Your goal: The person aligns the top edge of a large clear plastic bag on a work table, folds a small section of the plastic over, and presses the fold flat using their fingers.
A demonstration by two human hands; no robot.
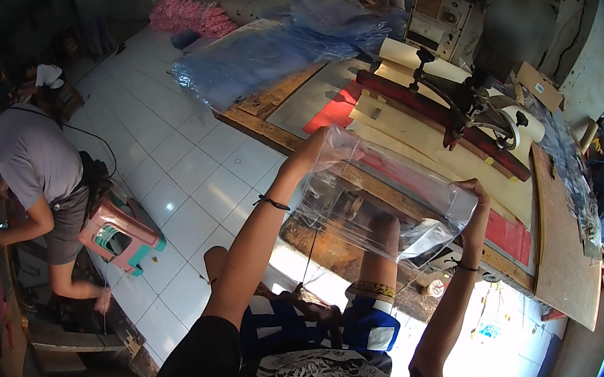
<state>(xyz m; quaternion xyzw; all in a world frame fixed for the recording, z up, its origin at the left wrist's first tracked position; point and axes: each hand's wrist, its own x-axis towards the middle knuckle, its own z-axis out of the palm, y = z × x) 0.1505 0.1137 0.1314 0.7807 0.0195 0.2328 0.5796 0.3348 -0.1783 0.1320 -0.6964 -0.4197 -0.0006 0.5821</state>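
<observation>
Both hands are raised in front of me and each is closed on one end of a clear plastic bag (pixel 380 206). My left hand (pixel 316 148) pinches the upper left corner, my right hand (pixel 477 200) holds the right edge, and the two are well apart, so the film hangs stretched between them. The bag is in the air, above my knees and just in front of the near edge of the wooden worktable (pixel 567 261).

How far the work is, I can only judge. The bag looks empty and not yet laid down on anything — so I think this piece is only lifted and spread, and what must be done with it on the table is still to come. I cannot tell if its mouth is open or sealed, because the film is too shiny.

On the worktable, behind the bag, lie cream sheets (pixel 431 133) and a red mat (pixel 335 109). Further back on the same table stands a dark press-like machine (pixel 473 104) with a long red bar. At the far left end of the table there is a big heap of bluish plastic film (pixel 274 51), which may be more pieces waiting.

Left of the table, across the white tiled floor, another person in a grey shirt (pixel 32 153) bends down beside a pink stool (pixel 116 236). Beyond the far end of the table I see a pink pile (pixel 191 15).
</observation>
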